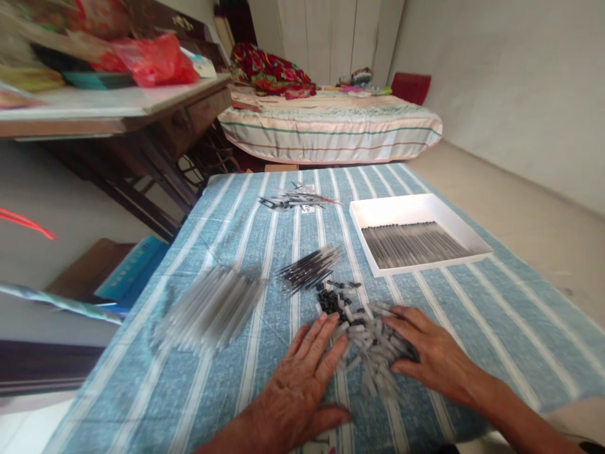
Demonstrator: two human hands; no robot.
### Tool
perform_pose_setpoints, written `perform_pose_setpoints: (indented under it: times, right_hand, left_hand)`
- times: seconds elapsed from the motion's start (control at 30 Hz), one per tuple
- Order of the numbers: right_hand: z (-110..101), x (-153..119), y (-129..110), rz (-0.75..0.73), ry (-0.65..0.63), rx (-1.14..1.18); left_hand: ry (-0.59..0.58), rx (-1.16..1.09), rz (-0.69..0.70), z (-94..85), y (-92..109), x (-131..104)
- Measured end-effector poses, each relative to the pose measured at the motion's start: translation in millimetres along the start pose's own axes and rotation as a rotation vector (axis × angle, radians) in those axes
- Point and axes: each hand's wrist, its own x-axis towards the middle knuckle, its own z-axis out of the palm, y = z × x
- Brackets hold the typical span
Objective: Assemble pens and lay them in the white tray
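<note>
A loose heap of small clear and black pen caps [373,347] lies on the striped tablecloth in front of me. My left hand [302,372] rests palm down at the heap's left edge, its fingers stretched out and the fingertips touching the nearest pieces. Over the right side of the heap, my right hand [420,347] has its fingers and thumb apart among the caps; some dark pieces show between them. Left of the heap is a blurred bundle of translucent pen barrels [212,309]. Dark pen refills [309,268] lie in a bunch just beyond the caps.
A white box tray [401,211] at the right holds a row of dark-tipped pens [411,243]. More thin refills [297,199] lie scattered at the far side. Beyond the blue striped tablecloth [501,328] stand a bed [331,129] and, at left, a cluttered desk [155,104].
</note>
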Motion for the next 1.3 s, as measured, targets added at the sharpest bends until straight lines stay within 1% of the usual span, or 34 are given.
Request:
perform_pose_setpoints:
  times: [0.13,0.23,0.33,0.4,0.47,0.6,0.8,0.97,1.1,1.2,1.3]
  right_hand:
    - [8,-4,-1,-0.031,0.056,0.037]
    - [9,-10,2,-0.082,0.053,0.034]
    - [12,-18,2,-0.139,0.013,0.010]
    - [16,-21,0,-0.150,-0.011,-0.006]
    - [22,-21,-3,-0.144,-0.007,-0.021]
    - [28,-13,-6,-0.166,0.022,-0.033]
    - [30,9,-9,-0.276,0.055,-0.086]
    - [34,27,-14,-0.383,0.126,-0.155]
    - [34,42,-18,-0.439,0.146,-0.164]
    - [33,52,-21,-0.455,0.160,-0.178]
    - [32,56,-22,-0.477,0.165,-0.192]
  left_hand:
    - [-0.022,0.005,0.082,-2.6,11,14]
    - [-0.034,0.020,0.155,-1.9,23,27]
    - [-0.005,0.052,0.221,1.9,30,38]
    - [0.023,0.074,0.226,5.3,32,43]
    - [0.055,0.089,0.216,8.3,31,45]
    - [0.114,0.097,0.183,11.2,25,45]
    - [0.178,0.142,0.108,8.3,11,38]
    - [0.247,0.206,0.155,4.1,-8,28]
    - [0.277,0.236,0.180,4.6,-23,24]
    - [0.295,0.228,0.186,4.6,-28,25]
    - [0.297,0.195,0.194,0.5,-28,27]
